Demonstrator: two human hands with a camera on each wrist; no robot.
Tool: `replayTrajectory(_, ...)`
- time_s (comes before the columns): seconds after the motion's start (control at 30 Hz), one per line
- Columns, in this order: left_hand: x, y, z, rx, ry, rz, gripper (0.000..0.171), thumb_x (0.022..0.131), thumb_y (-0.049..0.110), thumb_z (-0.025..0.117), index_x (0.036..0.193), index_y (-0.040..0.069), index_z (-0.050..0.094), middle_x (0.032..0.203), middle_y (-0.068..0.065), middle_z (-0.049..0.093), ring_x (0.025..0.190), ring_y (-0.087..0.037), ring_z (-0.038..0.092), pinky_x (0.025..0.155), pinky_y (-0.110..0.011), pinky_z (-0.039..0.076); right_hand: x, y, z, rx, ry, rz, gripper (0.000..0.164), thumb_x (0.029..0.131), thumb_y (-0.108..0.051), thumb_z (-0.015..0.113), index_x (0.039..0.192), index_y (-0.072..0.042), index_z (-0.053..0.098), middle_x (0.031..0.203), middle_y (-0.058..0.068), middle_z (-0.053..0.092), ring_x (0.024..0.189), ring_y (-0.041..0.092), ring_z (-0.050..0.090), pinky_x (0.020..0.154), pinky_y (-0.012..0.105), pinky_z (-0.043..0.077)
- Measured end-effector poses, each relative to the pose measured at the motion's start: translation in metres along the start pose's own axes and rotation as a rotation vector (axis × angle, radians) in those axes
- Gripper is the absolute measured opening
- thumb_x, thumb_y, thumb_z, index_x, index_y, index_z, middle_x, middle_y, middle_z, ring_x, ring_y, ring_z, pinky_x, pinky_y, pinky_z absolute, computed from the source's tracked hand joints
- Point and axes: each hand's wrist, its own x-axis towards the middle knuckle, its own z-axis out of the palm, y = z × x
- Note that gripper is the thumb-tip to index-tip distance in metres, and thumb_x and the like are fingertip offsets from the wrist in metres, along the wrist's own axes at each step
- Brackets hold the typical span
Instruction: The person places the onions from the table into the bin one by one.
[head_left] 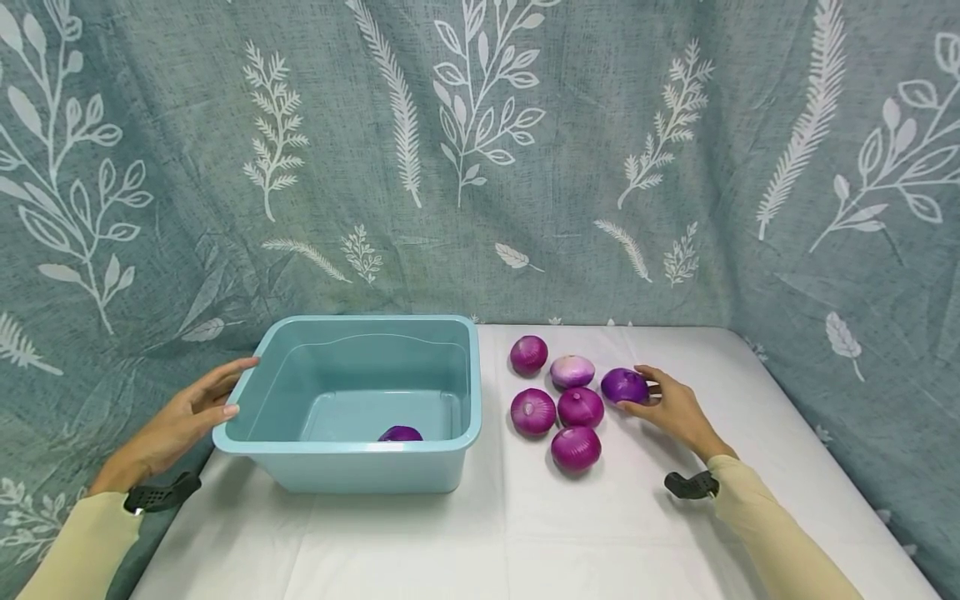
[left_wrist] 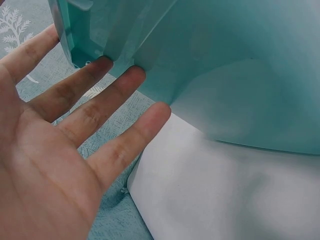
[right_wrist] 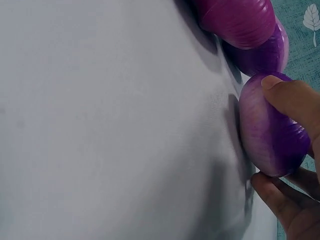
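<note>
A light-blue plastic basin point(head_left: 352, 468) stands on the left part of the white table, with one purple onion point(head_left: 401, 433) partly visible inside. At the basin's left side is my left hand point(head_left: 176, 421). Its fingers lie nearly straight against the outer wall point(left_wrist: 210, 45) in the left wrist view, and the thumb touches the rim. My right hand point(head_left: 675, 412) pinches a dark purple onion point(head_left: 624, 386) between thumb and fingers. In the right wrist view, this onion point(right_wrist: 272, 125) shows a paler side and sits at the table surface.
Left of the held onion lie several more onions, among them a pale one point(head_left: 572, 372) and a magenta one point(head_left: 576, 449) nearest the front. A grey-green leaf-patterned cloth point(head_left: 465, 250) hangs behind the table point(head_left: 420, 550) and along both sides.
</note>
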Motion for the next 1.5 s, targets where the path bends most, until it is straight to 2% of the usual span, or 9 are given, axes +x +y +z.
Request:
replayTrajectory(0.07, 0.000, 0.000, 0.000, -0.007, -0.001, -0.001, 0.066, 0.110, 0.007, 0.046, 0.167, 0.025, 0.018, 0.172, -0.001, 0.007, 0.152, -0.014, 0.016, 0.112, -0.063, 0.029, -0.001, 0.001, -0.001, -0.012, 0.007, -0.005, 0.087, 0.084, -0.046, 0.086, 0.148, 0.002, 0.050, 0.138, 0.030, 0.058, 0.109, 0.044, 0.067, 0.090, 0.057, 0.056)
replayTrajectory(0.17, 0.000, -0.001, 0.001, -0.010, 0.005, -0.007, 0.066, 0.110, 0.007, 0.046, 0.167, 0.026, 0.018, 0.173, -0.003, 0.005, 0.154, -0.017, 0.014, 0.112, -0.058, 0.030, -0.002, 0.001, -0.004, -0.019, 0.025, -0.010, 0.084, 0.085, -0.043, 0.086, 0.147, 0.001, 0.051, 0.135, 0.030, 0.059, 0.107, 0.043, 0.067, 0.088, 0.056, 0.057)
replayTrajectory(0.3, 0.000, -0.001, 0.001, -0.012, 0.012, -0.004, 0.066, 0.110, 0.007, 0.047, 0.167, 0.025, 0.019, 0.173, -0.003, 0.006, 0.152, -0.015, 0.016, 0.105, -0.025, 0.038, -0.003, 0.000, -0.008, -0.016, 0.043, -0.018, 0.080, 0.085, -0.039, 0.086, 0.146, 0.000, 0.052, 0.136, 0.029, 0.059, 0.106, 0.042, 0.068, 0.086, 0.055, 0.058)
replayTrajectory(0.4, 0.000, -0.002, 0.001, -0.024, 0.010, 0.014, 0.066, 0.109, 0.006, 0.046, 0.167, 0.024, 0.019, 0.172, -0.001, 0.008, 0.149, -0.008, 0.019, 0.097, -0.011, 0.039, -0.003, -0.003, -0.012, -0.019, 0.053, -0.034, 0.079, 0.085, -0.039, 0.086, 0.146, 0.000, 0.053, 0.137, 0.028, 0.059, 0.105, 0.042, 0.068, 0.085, 0.055, 0.058)
replayTrajectory(0.63, 0.000, -0.002, 0.000, -0.032, -0.019, 0.072, 0.067, 0.109, 0.003, 0.045, 0.167, 0.020, 0.018, 0.172, 0.000, 0.011, 0.143, 0.004, 0.025, 0.096, -0.011, 0.040, -0.002, -0.012, -0.021, -0.009, 0.077, -0.059, 0.076, 0.085, -0.036, 0.087, 0.145, -0.002, 0.055, 0.138, 0.027, 0.058, 0.102, 0.041, 0.070, 0.085, 0.055, 0.059)
replayTrajectory(0.73, 0.001, -0.002, 0.000, -0.033, -0.013, 0.068, 0.067, 0.109, 0.003, 0.046, 0.167, 0.021, 0.019, 0.171, 0.001, 0.011, 0.142, 0.005, 0.026, 0.096, -0.011, 0.040, -0.002, -0.018, -0.023, -0.011, 0.083, -0.059, 0.077, 0.084, -0.037, 0.088, 0.145, -0.003, 0.055, 0.137, 0.026, 0.059, 0.102, 0.041, 0.070, 0.085, 0.054, 0.059)
replayTrajectory(0.9, 0.001, -0.003, 0.001, -0.034, 0.010, 0.037, 0.066, 0.109, 0.004, 0.047, 0.167, 0.023, 0.020, 0.171, 0.000, 0.013, 0.141, 0.006, 0.026, 0.096, -0.010, 0.040, -0.003, -0.033, -0.026, 0.000, 0.079, -0.076, 0.078, 0.083, -0.039, 0.088, 0.145, -0.004, 0.055, 0.135, 0.025, 0.060, 0.102, 0.040, 0.071, 0.084, 0.054, 0.060)
replayTrajectory(1.2, 0.000, -0.005, 0.000, -0.042, -0.012, 0.052, 0.067, 0.108, 0.002, 0.046, 0.167, 0.022, 0.019, 0.172, -0.001, 0.010, 0.147, -0.003, 0.021, 0.095, -0.011, 0.039, -0.002, -0.063, -0.026, 0.039, 0.061, -0.128, 0.077, 0.083, -0.042, 0.088, 0.144, -0.005, 0.056, 0.134, 0.023, 0.061, 0.103, 0.039, 0.070, 0.087, 0.053, 0.059)
replayTrajectory(1.5, 0.000, -0.004, 0.001, -0.044, -0.004, 0.045, 0.066, 0.109, 0.003, 0.046, 0.167, 0.022, 0.019, 0.171, 0.000, 0.012, 0.145, 0.001, 0.023, 0.097, -0.010, 0.039, -0.001, -0.090, -0.024, 0.069, 0.039, -0.179, 0.076, 0.083, -0.042, 0.088, 0.144, -0.008, 0.057, 0.131, 0.017, 0.063, 0.103, 0.034, 0.070, 0.088, 0.047, 0.060)
